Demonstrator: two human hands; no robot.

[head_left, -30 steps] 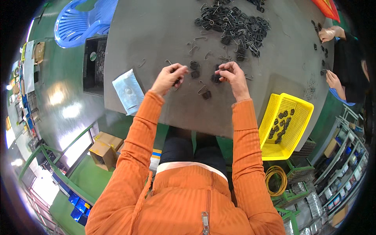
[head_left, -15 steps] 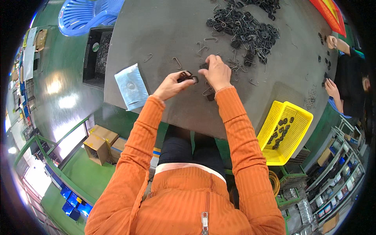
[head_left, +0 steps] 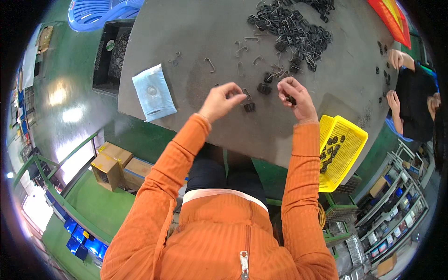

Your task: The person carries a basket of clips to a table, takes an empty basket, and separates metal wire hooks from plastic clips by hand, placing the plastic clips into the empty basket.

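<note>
My left hand point(head_left: 222, 101) is over the near part of the table, its fingertips drawn together beside a metal S-shaped hook point(head_left: 247, 94). Whether it grips that hook, I cannot tell. Just below the fingertips lies a black plastic buckle point(head_left: 249, 107). To the right, my right hand point(head_left: 299, 100) is closed around a small black piece point(head_left: 290, 99), mostly hidden by the fingers. Another black buckle point(head_left: 264, 88) rests on the table between the two hands. Several loose hooks point(head_left: 210, 65) lie farther off.
A large heap of black buckles point(head_left: 298, 35) covers the far part of the grey table point(head_left: 177, 28). At right stands a yellow basket point(head_left: 351, 158) with several black pieces. A light blue packet point(head_left: 154, 93) lies at left. Another person's hands point(head_left: 395, 103) are at the right edge.
The black piece in my left hand is gone from there. My right hand has moved right and down and now holds a black piece. My left hand has moved right, toward a hook.
</note>
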